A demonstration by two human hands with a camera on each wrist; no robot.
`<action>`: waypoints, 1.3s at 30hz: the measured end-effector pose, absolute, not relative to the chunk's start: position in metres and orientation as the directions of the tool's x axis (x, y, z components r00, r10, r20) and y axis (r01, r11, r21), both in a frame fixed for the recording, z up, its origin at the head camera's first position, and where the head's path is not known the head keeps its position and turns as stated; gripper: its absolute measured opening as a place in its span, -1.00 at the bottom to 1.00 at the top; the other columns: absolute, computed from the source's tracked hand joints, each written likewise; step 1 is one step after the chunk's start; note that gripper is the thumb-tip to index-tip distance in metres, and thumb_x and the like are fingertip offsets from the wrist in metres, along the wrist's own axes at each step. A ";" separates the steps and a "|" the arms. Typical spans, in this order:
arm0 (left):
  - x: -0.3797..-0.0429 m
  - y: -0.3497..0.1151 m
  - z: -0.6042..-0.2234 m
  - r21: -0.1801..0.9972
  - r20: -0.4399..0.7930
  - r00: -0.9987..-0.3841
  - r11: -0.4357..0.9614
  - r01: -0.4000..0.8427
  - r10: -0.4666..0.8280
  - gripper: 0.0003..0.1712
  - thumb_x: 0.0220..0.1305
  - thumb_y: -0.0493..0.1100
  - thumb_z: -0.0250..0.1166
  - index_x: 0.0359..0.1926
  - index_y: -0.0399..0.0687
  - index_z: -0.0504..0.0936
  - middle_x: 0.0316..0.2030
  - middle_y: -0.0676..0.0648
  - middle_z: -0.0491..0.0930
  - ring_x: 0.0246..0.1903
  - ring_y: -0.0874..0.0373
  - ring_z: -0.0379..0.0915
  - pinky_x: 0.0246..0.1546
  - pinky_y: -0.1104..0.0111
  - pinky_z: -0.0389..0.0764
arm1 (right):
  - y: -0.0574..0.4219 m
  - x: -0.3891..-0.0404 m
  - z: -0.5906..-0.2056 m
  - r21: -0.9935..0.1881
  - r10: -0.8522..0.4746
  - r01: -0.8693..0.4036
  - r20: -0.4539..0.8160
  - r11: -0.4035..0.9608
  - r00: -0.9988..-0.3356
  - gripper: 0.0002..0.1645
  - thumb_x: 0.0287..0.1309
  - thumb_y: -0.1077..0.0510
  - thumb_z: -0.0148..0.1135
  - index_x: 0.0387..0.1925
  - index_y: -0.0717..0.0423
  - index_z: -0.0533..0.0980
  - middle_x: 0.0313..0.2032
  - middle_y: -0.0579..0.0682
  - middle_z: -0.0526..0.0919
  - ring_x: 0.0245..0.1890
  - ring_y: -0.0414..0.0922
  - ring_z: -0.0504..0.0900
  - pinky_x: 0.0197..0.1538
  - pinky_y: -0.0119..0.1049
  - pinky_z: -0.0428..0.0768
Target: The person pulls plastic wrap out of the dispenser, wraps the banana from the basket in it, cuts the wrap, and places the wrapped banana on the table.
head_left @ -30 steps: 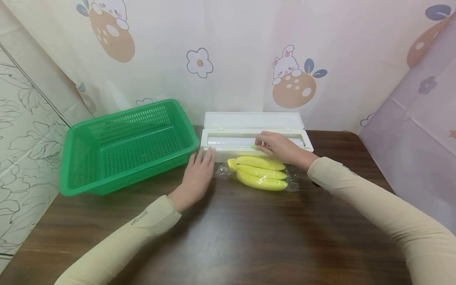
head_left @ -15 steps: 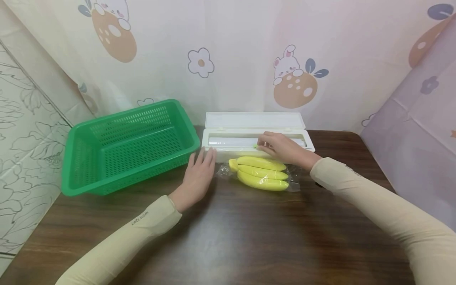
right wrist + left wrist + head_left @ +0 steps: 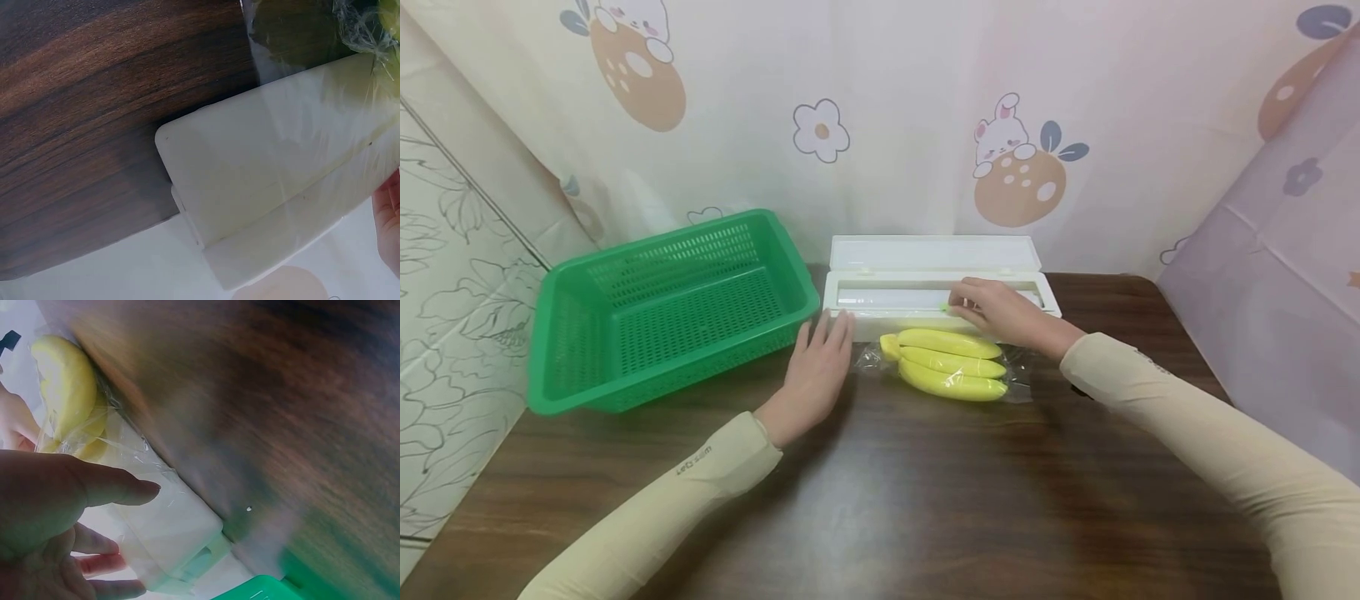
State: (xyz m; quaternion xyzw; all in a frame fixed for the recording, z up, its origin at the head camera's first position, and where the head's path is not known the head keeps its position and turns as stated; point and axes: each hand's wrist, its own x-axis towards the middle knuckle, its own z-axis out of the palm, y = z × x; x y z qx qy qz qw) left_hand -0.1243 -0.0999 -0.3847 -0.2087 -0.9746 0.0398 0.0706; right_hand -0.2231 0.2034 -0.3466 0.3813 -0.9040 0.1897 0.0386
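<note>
In the head view, a white cling film dispenser (image 3: 887, 317) stands against the curtain with its lid (image 3: 932, 252) raised and a roll inside. My right hand (image 3: 996, 312) pinches a small green slide cutter (image 3: 945, 307) on the dispenser's front edge. The fingers of my left hand (image 3: 815, 375) lie straight on the dispenser's front left corner. Three yellow bananas (image 3: 951, 364), joined at the stem, lie just in front with clear film around them. The left wrist view shows this film (image 3: 134, 447) stretched along the dispenser's front, below my left thumb (image 3: 125, 486).
A green plastic basket (image 3: 692, 333) with perforated sides stands to the left, close to my left hand. Dark wooden table (image 3: 910, 500) lies in front of the bananas. A patterned curtain (image 3: 895, 83) hangs behind, and purple cloth (image 3: 1285, 250) hangs at the right.
My right hand has slid slightly rightward along the dispenser's edge with the green slide cutter. My left hand and the bananas have stayed in place.
</note>
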 end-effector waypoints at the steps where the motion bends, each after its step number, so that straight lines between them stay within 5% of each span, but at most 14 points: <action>1: -0.124 -0.100 -0.385 -0.106 0.117 -0.904 0.910 0.401 0.412 -0.17 0.38 -0.44 0.26 0.60 -0.36 0.16 0.57 -0.28 0.21 0.57 -0.29 0.11 0.53 -0.15 0.27 | 0.204 -0.223 -0.346 -0.314 -0.675 -0.703 0.212 0.638 -0.707 -0.95 0.48 0.22 0.27 -0.18 0.14 0.59 -0.24 0.05 0.70 -0.23 0.00 0.68 -0.13 -0.07 0.69; 17: -0.123 -0.108 -0.383 -0.051 0.095 -0.912 0.917 0.396 0.399 -0.19 0.38 -0.51 0.21 0.59 -0.40 0.15 0.58 -0.33 0.17 0.57 -0.35 0.07 0.47 -0.20 0.35 | 0.230 -0.224 -0.352 -0.243 -0.699 -0.771 0.325 0.589 -0.637 -0.93 0.39 0.33 0.32 -0.24 0.17 0.57 -0.30 0.06 0.70 -0.30 -0.01 0.70 -0.22 -0.07 0.71; 39: -0.125 -0.100 -0.383 -0.053 0.097 -0.902 0.908 0.416 0.420 -0.18 0.39 -0.52 0.19 0.60 -0.41 0.13 0.59 -0.33 0.15 0.57 -0.34 0.06 0.49 -0.19 0.32 | 0.251 -0.217 -0.351 -0.277 -0.640 -0.695 0.271 0.663 -0.719 -0.95 0.39 0.33 0.32 -0.19 0.19 0.58 -0.27 0.10 0.70 -0.24 0.05 0.71 -0.11 0.02 0.69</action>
